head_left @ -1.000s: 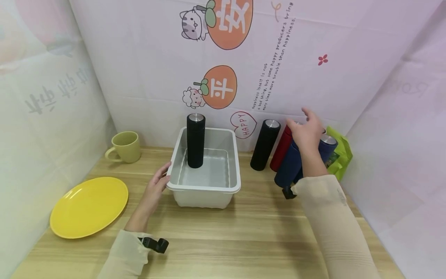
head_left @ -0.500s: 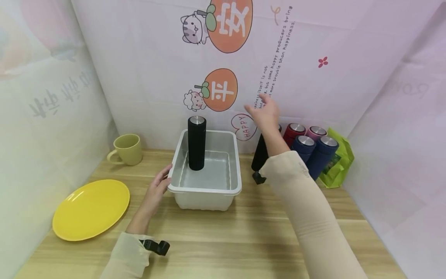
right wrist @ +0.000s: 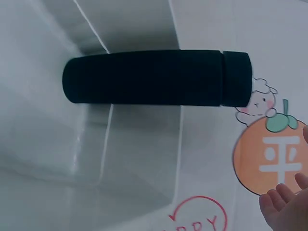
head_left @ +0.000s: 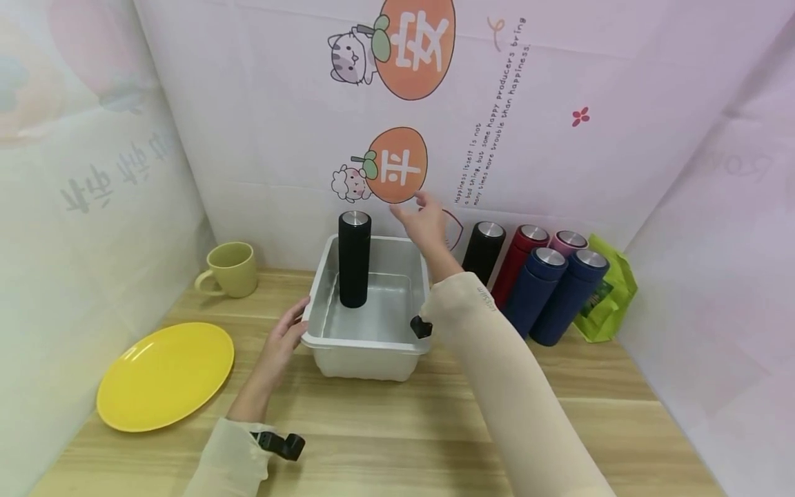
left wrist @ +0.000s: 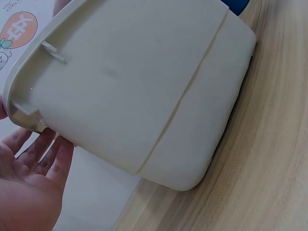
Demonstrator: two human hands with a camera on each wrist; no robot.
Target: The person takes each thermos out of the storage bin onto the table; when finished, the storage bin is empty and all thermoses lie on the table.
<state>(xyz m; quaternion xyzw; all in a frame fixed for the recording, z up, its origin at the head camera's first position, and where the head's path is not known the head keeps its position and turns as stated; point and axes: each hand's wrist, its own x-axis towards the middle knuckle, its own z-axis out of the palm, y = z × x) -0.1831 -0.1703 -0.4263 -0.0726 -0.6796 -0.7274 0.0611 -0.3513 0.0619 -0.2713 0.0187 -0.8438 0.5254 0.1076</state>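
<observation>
The black thermos bottle [head_left: 355,261] with a silver lid top stands upright inside the grey-white plastic bin [head_left: 365,360], towards its left side. My left hand [head_left: 281,339] holds the bin's left rim; in the left wrist view its fingers [left wrist: 57,161] lie under the rim, the thumb partly cut off at the edge. Above the bin's back right corner, my right hand [head_left: 426,225] is in the air with fingers spread and holds nothing. The right wrist view shows the thermos bottle [right wrist: 154,78] lengthwise, apart from the right hand [right wrist: 291,207].
To the right stand another black thermos [head_left: 484,248], a red one [head_left: 515,261], a pink one [head_left: 569,239] and two blue ones [head_left: 535,286]. A green bag [head_left: 611,293] is behind them. A yellow-green mug [head_left: 232,270] and a yellow plate [head_left: 164,376] are at left.
My right hand has moved left from above the group of thermos bottles to above the bin's back right corner. The left hand stays at the bin's rim, and the bottles have not moved.
</observation>
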